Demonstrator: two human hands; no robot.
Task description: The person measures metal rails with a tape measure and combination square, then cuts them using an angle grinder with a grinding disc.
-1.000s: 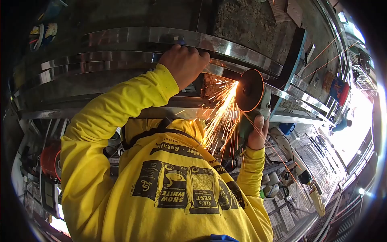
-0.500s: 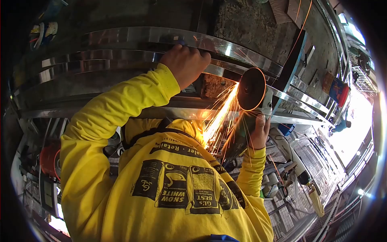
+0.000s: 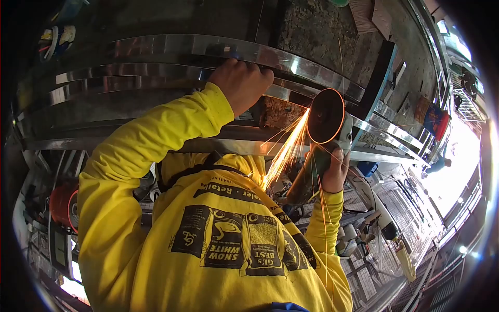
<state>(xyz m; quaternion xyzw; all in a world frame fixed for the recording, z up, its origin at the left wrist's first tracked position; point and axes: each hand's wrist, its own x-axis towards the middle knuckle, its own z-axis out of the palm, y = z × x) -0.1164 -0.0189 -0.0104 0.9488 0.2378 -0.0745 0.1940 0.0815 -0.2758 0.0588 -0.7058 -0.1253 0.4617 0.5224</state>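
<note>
My left hand (image 3: 241,84) is closed over a shiny metal bar (image 3: 288,92), its fingers curled round the far edge. In my right hand (image 3: 335,171) is an angle grinder (image 3: 306,179), gripped by its body. The grinder's disc (image 3: 326,115) stands at the near side of the bar, to the right of my left hand. Bright orange sparks (image 3: 292,148) stream from the disc's left edge down towards my yellow shirt. The exact contact between disc and bar is partly hidden by the disc.
Another long metal bar (image 3: 218,46) runs along the far side. A dark blue-edged beam (image 3: 377,83) crosses on the right. At the far right is a red and blue container (image 3: 436,122); a round red object (image 3: 63,208) sits at the left. A bucket (image 3: 57,41) stands at the upper left.
The spark stream has become narrower, and the grinder body shows more clearly. The disc has shifted very slightly downward. My left hand has hardly moved along the bar.
</note>
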